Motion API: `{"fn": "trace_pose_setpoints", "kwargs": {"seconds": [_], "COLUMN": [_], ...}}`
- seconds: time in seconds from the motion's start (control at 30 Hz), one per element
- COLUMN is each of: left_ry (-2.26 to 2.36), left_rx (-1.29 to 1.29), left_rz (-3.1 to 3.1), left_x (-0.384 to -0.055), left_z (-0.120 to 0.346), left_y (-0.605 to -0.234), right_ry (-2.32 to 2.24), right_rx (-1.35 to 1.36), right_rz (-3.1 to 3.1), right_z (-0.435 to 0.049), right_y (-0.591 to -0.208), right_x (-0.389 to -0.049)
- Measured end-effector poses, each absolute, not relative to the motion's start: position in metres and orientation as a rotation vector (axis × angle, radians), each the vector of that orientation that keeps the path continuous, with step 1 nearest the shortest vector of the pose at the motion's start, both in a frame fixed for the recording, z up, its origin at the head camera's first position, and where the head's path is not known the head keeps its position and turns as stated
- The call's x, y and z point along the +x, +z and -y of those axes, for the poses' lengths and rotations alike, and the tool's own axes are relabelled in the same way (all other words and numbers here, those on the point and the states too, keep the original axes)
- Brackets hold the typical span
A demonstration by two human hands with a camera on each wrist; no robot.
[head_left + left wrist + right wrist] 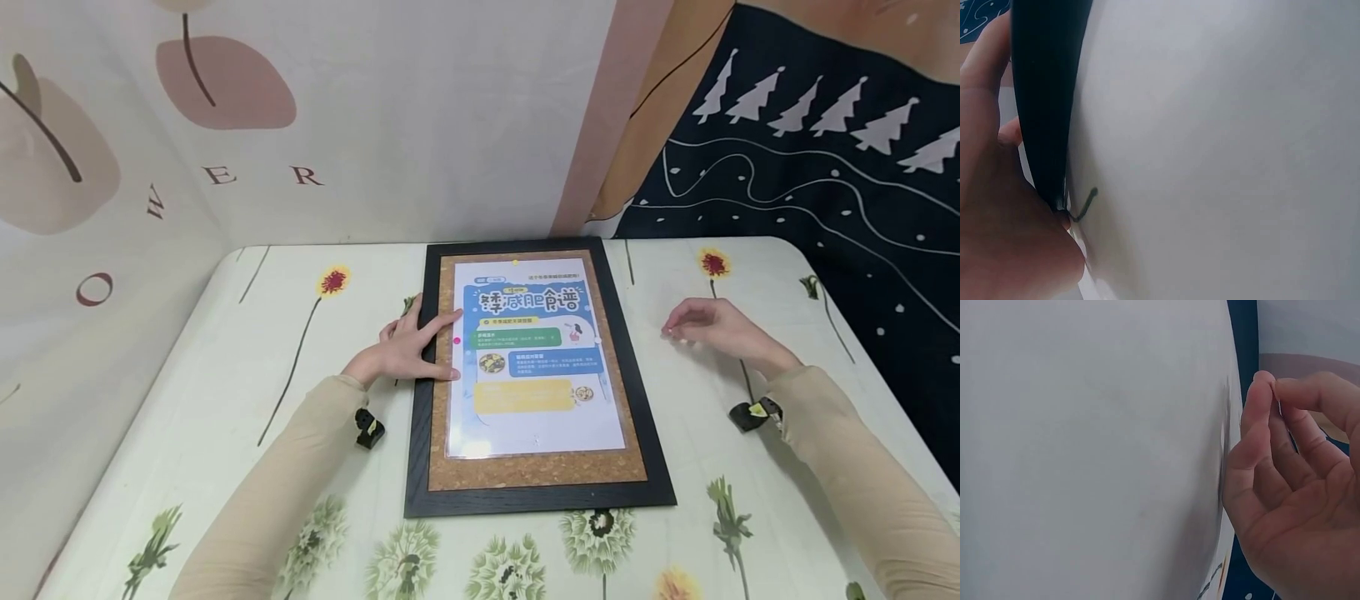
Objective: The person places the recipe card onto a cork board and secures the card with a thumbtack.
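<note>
A cork board point(538, 473) in a black wooden frame point(540, 500) lies on the table, with a printed sheet point(536, 429) over its middle. My left hand point(405, 348) rests across the frame's left side, thumb and forefinger stretched onto the sheet and the other fingers by the outer edge. Between those two fingertips, a pink pin head point(457, 340) shows at the sheet's left edge. A yellow pin head point(515, 262) marks the top. Right of the board, my right hand point(708, 325) is held with thumb and fingertips together; no object shows between them.
The table wears a pale flowered cloth point(225, 492). Behind stands a light curtain point(420, 125), and at the right hangs a dark cloth with white trees point(787, 158). Black wrist cameras point(369, 429) sit below both sleeves.
</note>
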State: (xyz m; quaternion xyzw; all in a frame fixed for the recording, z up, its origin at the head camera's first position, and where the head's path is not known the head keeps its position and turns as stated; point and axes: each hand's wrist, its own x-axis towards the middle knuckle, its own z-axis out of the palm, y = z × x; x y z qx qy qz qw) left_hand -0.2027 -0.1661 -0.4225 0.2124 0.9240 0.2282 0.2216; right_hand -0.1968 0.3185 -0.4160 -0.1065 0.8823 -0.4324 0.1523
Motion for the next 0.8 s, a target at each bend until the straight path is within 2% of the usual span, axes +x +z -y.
{"fn": "trace_pose_setpoints", "kwargs": {"seconds": [0.8], "left_ry": [0.630], "left_rx": [0.576], "left_rz": [-2.557], "left_x": [-0.2029], "left_z": [0.1656], "left_y": [-0.4212], "right_ry": [-1.321], "right_rx": [-0.282], "right_rz": [-2.465], "right_z": [-0.3088], "right_y": [-0.4161], "right_x": [-0.1982]}}
